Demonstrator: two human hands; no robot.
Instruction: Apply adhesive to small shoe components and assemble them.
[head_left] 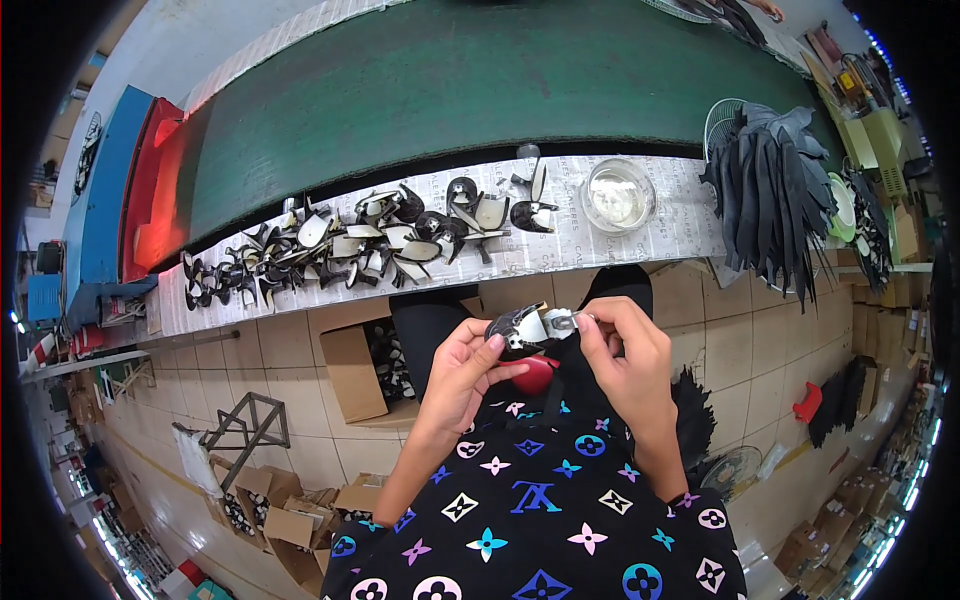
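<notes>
Over my lap, my left hand (468, 362) is closed on a shoe heel (514, 334), glossy black outside with a white inner face showing. The thumb lies on its side and the fingers curl under it. My right hand (627, 345) pinches thumb and forefinger at the right end of a small whitish-grey piece (562, 322) against the heel; how it is joined is too small to tell. Just below is a rounded red object (537, 374), partly hidden by my left fingers. In front lies a pile of similar black-and-white heels (340, 240) on the covered table edge (540, 262).
Behind the heels runs a green conveyor belt (480, 90), with a blue and red machine (120, 190) at its left end. A clear round bowl (618, 197) stands right of the heels. Black strips (765, 190) hang over a rack. A cardboard box (350, 375) with heels sits below the table.
</notes>
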